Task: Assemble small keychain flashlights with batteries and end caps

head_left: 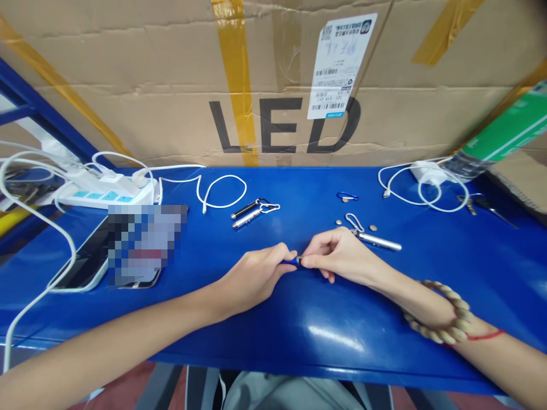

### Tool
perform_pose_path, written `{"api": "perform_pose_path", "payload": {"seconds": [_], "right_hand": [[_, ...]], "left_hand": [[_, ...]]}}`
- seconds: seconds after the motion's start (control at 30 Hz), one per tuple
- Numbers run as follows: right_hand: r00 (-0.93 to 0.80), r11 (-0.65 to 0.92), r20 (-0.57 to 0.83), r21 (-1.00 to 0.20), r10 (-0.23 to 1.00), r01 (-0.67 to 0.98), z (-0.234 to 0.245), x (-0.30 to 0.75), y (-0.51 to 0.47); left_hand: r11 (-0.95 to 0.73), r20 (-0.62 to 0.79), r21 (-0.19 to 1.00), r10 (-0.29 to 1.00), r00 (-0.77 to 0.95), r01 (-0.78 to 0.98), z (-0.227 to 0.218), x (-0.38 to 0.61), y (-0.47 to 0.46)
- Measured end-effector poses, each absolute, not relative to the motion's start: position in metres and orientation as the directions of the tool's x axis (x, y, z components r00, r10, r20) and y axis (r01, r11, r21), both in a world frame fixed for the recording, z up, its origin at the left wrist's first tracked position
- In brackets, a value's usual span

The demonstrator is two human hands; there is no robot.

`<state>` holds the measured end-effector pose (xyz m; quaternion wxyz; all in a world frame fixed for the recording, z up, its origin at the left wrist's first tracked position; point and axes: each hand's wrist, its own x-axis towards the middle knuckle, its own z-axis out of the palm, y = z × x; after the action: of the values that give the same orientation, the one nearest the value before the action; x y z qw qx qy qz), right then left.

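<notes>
My left hand (258,274) is closed around a small blue penlight (292,261), mostly hidden by the fingers. At its open-looking end, my right hand (337,256) pinches a small dark part; the fingertips hide what it is. Just past my right hand lies a silver penlight (382,241) with a carabiner clip (354,222). A button cell (373,228) and another small round piece (338,222) are beside the clip. Farther back is a blue carabiner clip (347,196). Left of these, a black penlight (245,209) and a second silver penlight (247,218) lie side by side.
Two phones, one (83,265) partly under a blurred-out one (147,245), lie at the left near a white power strip (102,196) with cables. A large cardboard box (171,85) stands behind the blue table (342,353). Keys (470,206) and a green-labelled cylinder (504,134) are at the right.
</notes>
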<state>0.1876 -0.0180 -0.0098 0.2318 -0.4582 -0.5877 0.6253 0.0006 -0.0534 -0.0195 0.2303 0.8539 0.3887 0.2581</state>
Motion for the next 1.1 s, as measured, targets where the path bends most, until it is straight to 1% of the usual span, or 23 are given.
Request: {"api": "perform_pose_path", "payload": {"seconds": [0.2,0.3,0.4,0.53,0.7,0.83,0.9,0.93,1.03,1.1], "right_hand": [[-0.499,-0.199,-0.327,-0.935,0.803,0.292,-0.0101,0.1886,-0.02],[-0.496,-0.202,-0.343,-0.927,0.798,0.315,-0.0095,0.1887,-0.0212],[-0.473,-0.215,-0.351,-0.924,0.809,0.318,-0.0082,0.1876,-0.0223],[-0.448,-0.224,-0.358,-0.919,0.819,0.324,-0.0055,0.1862,-0.0228],[-0.443,-0.224,-0.354,-0.921,0.823,0.32,-0.0025,0.1851,-0.0227],[-0.454,-0.212,-0.339,-0.927,0.824,0.308,-0.0055,0.1845,-0.0222],[-0.454,-0.143,-0.274,-0.943,0.848,0.301,-0.0078,0.1847,-0.0223],[-0.441,-0.075,-0.21,-0.95,0.873,0.304,-0.0087,0.1849,-0.0225],[-0.358,0.176,0.041,-0.918,0.933,0.355,-0.0085,0.1864,-0.0231],[-0.336,0.324,0.195,-0.862,0.921,0.39,-0.0065,0.1884,-0.023]], "left_hand": [[-0.679,0.327,0.49,0.725,0.607,0.547,-0.0209,-0.0002,-0.053],[-0.7,0.35,0.458,0.709,0.612,0.548,-0.0218,-0.0007,-0.0526],[-0.687,0.362,0.476,0.722,0.59,0.549,-0.022,-0.0013,-0.0523],[-0.645,0.336,0.529,0.756,0.562,0.551,-0.0203,-0.0013,-0.0514],[-0.658,0.359,0.534,0.745,0.562,0.531,-0.0191,0.0003,-0.0499],[-0.628,0.36,0.556,0.772,0.523,0.545,-0.0184,0.0015,-0.0504],[-0.611,0.356,0.564,0.787,0.503,0.556,-0.0179,0.0016,-0.0508],[-0.6,0.351,0.569,0.796,0.494,0.562,-0.0178,0.0014,-0.0509],[-0.562,0.329,0.597,0.823,0.463,0.573,-0.0178,0.0005,-0.0504],[-0.541,0.32,0.617,0.836,0.445,0.571,-0.018,-0.0001,-0.0496]]}}
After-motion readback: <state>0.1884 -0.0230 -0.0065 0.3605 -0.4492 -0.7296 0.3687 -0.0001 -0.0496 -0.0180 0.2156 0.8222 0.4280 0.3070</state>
